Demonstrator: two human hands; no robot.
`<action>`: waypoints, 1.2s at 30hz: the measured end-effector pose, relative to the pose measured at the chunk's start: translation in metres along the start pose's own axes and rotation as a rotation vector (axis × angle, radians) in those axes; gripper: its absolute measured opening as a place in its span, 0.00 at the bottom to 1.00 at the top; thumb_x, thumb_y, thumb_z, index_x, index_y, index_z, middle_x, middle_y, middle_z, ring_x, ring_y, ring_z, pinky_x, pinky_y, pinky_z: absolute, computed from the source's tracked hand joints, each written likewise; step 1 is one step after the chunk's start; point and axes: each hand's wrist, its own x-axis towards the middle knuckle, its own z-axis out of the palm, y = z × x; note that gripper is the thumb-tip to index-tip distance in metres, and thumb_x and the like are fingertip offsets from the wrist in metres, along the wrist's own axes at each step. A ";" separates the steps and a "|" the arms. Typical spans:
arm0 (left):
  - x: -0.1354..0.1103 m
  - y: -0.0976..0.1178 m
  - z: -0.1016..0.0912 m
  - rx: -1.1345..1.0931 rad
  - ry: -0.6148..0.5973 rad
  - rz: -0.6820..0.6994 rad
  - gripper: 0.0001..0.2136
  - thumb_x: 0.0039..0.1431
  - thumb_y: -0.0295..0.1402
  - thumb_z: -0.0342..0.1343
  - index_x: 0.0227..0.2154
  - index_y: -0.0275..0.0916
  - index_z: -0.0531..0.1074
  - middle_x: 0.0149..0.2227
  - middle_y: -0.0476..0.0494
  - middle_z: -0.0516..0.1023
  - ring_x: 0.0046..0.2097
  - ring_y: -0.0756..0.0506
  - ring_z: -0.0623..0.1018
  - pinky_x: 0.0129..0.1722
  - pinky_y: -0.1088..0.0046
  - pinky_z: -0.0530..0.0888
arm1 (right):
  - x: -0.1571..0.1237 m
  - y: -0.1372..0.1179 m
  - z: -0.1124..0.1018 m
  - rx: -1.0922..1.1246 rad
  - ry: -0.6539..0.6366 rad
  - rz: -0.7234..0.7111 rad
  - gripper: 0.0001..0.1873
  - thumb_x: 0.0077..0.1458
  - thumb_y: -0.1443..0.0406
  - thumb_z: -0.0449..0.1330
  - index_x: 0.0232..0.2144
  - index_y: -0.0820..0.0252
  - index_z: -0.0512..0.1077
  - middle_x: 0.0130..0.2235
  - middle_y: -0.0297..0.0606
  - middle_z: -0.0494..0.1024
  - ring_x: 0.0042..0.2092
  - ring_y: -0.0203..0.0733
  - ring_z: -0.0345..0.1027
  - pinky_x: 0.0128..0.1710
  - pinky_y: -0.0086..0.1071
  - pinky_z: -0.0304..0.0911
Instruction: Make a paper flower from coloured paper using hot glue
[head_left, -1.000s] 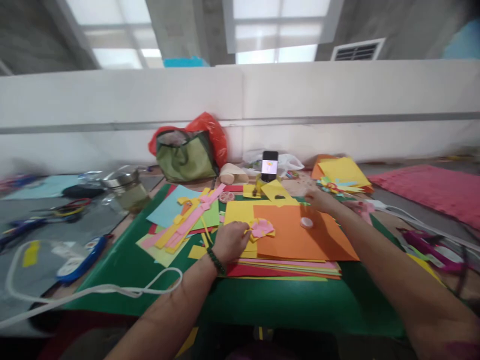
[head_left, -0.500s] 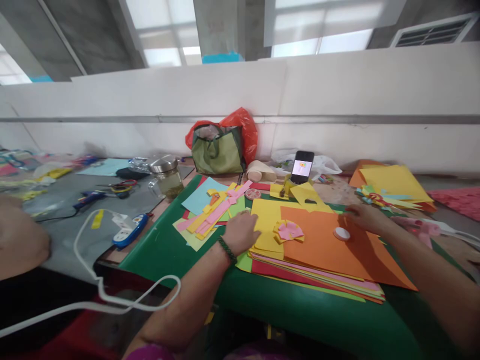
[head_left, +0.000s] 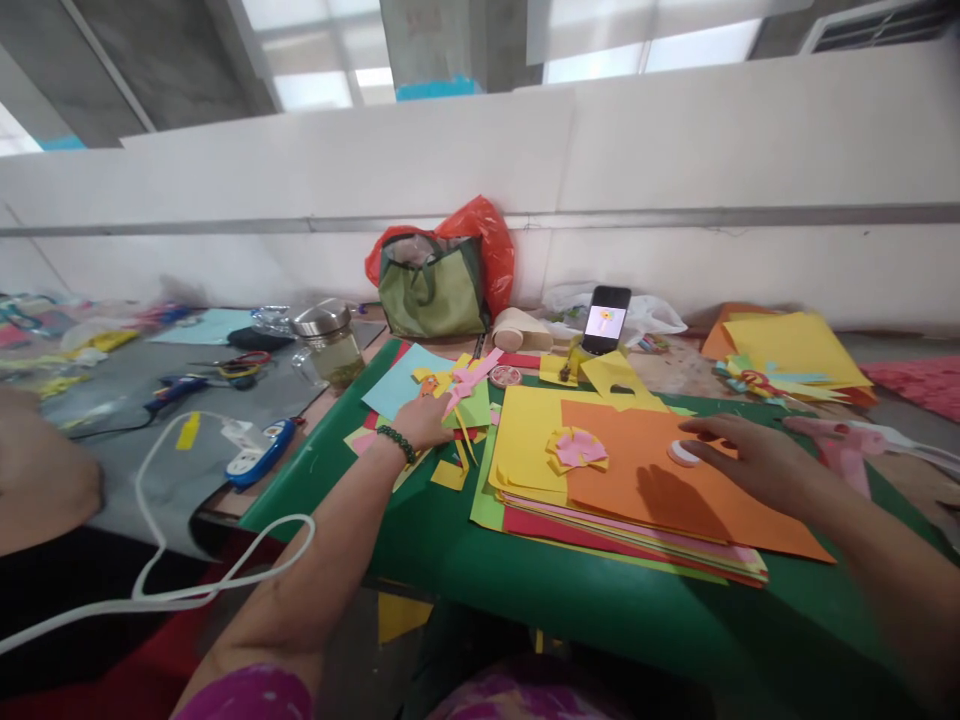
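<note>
My left hand (head_left: 426,422), with a dark green beaded bracelet at its wrist, is over a pile of pink and yellow paper strips (head_left: 466,383). Its fingertips are partly hidden among the strips, so any grip is unclear. My right hand (head_left: 739,452) has thumb and fingers apart, right beside a small white round disc (head_left: 682,454). That disc lies on an orange sheet (head_left: 637,470) atop a stack of coloured paper. Left of it on the stack is a pink and yellow paper flower (head_left: 577,450). A small yellow piece (head_left: 448,475) lies on the green mat below my left hand.
A phone (head_left: 606,320) stands at the back, showing a flower picture. A pink glue gun (head_left: 840,445) lies at right. Left are a glass jar (head_left: 328,345), a blue power strip (head_left: 260,452) with a white cable, and another person's arm (head_left: 45,470). A green bag (head_left: 431,290) stands behind.
My left hand has moved left from the stack's edge onto the paper strips, shifting some. My right hand has come closer over the white disc. The view has tilted down slightly.
</note>
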 end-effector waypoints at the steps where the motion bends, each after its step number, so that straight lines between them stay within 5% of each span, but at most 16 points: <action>1: 0.002 0.001 0.002 -0.001 -0.001 -0.004 0.25 0.55 0.43 0.54 0.53 0.35 0.65 0.47 0.33 0.76 0.47 0.37 0.76 0.42 0.65 0.72 | -0.005 -0.007 -0.002 -0.018 -0.032 -0.016 0.18 0.55 0.54 0.57 0.41 0.59 0.76 0.44 0.47 0.79 0.39 0.47 0.74 0.34 0.37 0.67; 8: 0.006 -0.011 0.001 0.033 0.061 -0.077 0.14 0.59 0.28 0.43 0.34 0.35 0.75 0.38 0.33 0.79 0.42 0.37 0.78 0.39 0.65 0.72 | -0.020 -0.042 -0.002 -0.104 -0.148 -0.175 0.22 0.59 0.53 0.49 0.44 0.59 0.73 0.45 0.46 0.78 0.42 0.49 0.74 0.38 0.40 0.68; 17: 0.003 -0.032 0.003 0.002 0.198 -0.186 0.17 0.60 0.35 0.43 0.33 0.34 0.76 0.37 0.32 0.79 0.41 0.37 0.78 0.36 0.67 0.71 | -0.031 -0.166 0.067 -0.195 -0.460 -0.779 0.12 0.61 0.62 0.54 0.42 0.62 0.73 0.44 0.47 0.75 0.46 0.46 0.68 0.44 0.37 0.65; 21: 0.000 -0.046 0.004 -0.033 0.244 -0.224 0.15 0.58 0.33 0.44 0.32 0.36 0.76 0.37 0.36 0.80 0.41 0.39 0.78 0.35 0.70 0.69 | -0.032 -0.203 0.088 -0.382 -0.491 -0.849 0.18 0.57 0.57 0.59 0.43 0.66 0.72 0.43 0.50 0.75 0.44 0.50 0.67 0.41 0.39 0.65; 26: -0.003 -0.053 0.005 -0.081 0.276 -0.279 0.14 0.54 0.28 0.44 0.32 0.37 0.77 0.37 0.38 0.81 0.41 0.41 0.78 0.36 0.71 0.69 | -0.034 -0.213 0.108 -0.557 -0.435 -0.876 0.10 0.58 0.67 0.56 0.41 0.69 0.70 0.35 0.49 0.76 0.37 0.49 0.70 0.34 0.37 0.64; 29: -0.002 -0.050 0.005 -0.106 0.284 -0.300 0.14 0.53 0.28 0.45 0.33 0.38 0.77 0.37 0.38 0.81 0.41 0.40 0.78 0.35 0.70 0.69 | -0.037 -0.213 0.114 -0.631 -0.420 -0.917 0.14 0.51 0.75 0.58 0.42 0.71 0.68 0.32 0.49 0.76 0.35 0.47 0.70 0.30 0.35 0.63; 36: -0.004 -0.047 0.002 -0.133 0.300 -0.354 0.14 0.55 0.31 0.45 0.34 0.39 0.77 0.38 0.38 0.81 0.42 0.40 0.78 0.35 0.70 0.70 | -0.039 -0.199 0.110 -0.467 -0.327 -0.898 0.15 0.54 0.76 0.53 0.45 0.65 0.66 0.31 0.42 0.76 0.34 0.43 0.69 0.27 0.33 0.57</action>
